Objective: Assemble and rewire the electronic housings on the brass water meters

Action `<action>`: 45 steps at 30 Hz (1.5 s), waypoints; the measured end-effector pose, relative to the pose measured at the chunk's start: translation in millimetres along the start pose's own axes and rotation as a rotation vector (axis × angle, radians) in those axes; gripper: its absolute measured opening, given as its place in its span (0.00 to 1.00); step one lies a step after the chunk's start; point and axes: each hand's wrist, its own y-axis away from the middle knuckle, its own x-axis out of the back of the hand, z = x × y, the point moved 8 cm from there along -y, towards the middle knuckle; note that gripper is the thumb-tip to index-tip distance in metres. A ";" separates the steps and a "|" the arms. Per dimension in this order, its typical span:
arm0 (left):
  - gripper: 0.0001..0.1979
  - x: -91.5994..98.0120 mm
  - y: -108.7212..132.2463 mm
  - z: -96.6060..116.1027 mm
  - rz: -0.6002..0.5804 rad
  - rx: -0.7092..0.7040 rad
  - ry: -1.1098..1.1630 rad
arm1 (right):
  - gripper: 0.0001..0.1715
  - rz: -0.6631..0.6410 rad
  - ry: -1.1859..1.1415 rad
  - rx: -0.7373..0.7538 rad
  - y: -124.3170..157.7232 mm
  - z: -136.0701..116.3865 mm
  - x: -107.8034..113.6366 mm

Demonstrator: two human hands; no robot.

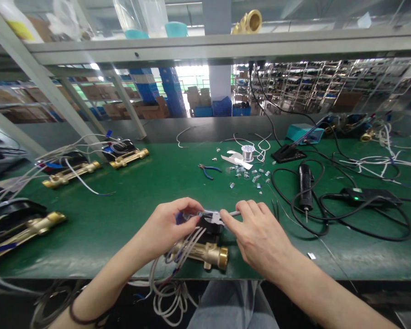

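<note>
The left hand is clenched, thumb and fingertips closing on a small silver metal piece with a speck of blue plastic beside the fingers, though the exact hold is partly hidden. The right hand grips a slim silver-shafted tool between its fingers, with the tool's tip meeting that silver piece; the tool's full shape is hidden by the hands. Just below, a black plastic housing sits on a cylindrical brass valve body with a round threaded end, and a bundle of white wires runs from it over the front edge of the green-matted counter. Ahead of the hands, blue-handled needle-nose pliers lie near a scatter of small clear and silver connectors, beside a white plastic strip and a silver spool of solder wire. To the right are a black electric screwdriver with looping black cable, a black power pad showing a green light, a black soldering-iron stand and a teal soldering station. Three more brass valves with black housings and white wires lie along the counter's left side. Above runs a grey metal shelf carrying a brass fitting, and stacked blue crates stand in the background.
</note>
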 end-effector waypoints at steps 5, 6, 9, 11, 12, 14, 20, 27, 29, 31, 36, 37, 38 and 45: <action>0.09 0.6 0.3 1.1 0.000 -0.016 0.004 | 0.24 0.015 0.030 0.021 -5.2 -8.0 2.0; 0.09 0.6 0.6 1.4 0.000 -0.017 0.001 | 0.24 0.017 0.035 0.019 -5.6 -9.2 2.1; 0.09 0.4 1.5 2.3 0.007 -0.023 -0.013 | 0.23 0.001 0.035 0.017 -5.8 -12.0 0.4; 0.09 -0.9 2.2 5.3 0.009 -0.068 -0.033 | 0.22 -0.013 0.031 0.028 -5.3 -13.7 -1.1; 0.09 -2.0 2.7 7.3 0.009 -0.100 -0.049 | 0.23 -0.020 0.030 0.033 -5.1 -14.3 -1.7; 0.09 -4.6 3.2 10.3 0.007 -0.153 -0.082 | 0.23 -0.033 0.031 0.032 -4.8 -14.2 -2.7; 0.08 -3.7 -0.3 -3.5 0.022 -0.041 0.091 | 0.28 -0.138 -0.048 -0.021 -2.5 -7.5 -13.1; 0.06 20.6 3.0 -66.8 0.303 0.356 0.987 | 0.33 -0.005 -0.138 -0.037 3.9 5.0 -9.7; 0.06 23.0 4.3 -71.8 0.291 0.368 0.967 | 0.33 0.029 -0.122 -0.026 2.4 5.2 -6.2; 0.06 20.8 7.1 -70.7 0.266 0.371 0.919 | 0.32 0.030 -0.103 -0.009 -1.2 2.9 -3.7; 0.16 11.3 15.7 -50.7 0.205 0.304 0.440 | 0.29 0.037 -0.025 0.038 -12.2 -6.0 2.1; 0.17 11.2 16.9 -46.2 0.200 0.280 0.263 | 0.29 0.048 -0.006 0.046 -14.0 -7.4 3.5; 0.17 11.5 18.0 -42.8 0.199 0.260 0.102 | 0.28 0.061 0.012 0.054 -15.5 -8.5 4.9; 0.12 10.4 22.3 -50.4 0.160 0.259 -0.059 | 0.22 0.040 0.093 0.088 -28.5 -14.6 8.1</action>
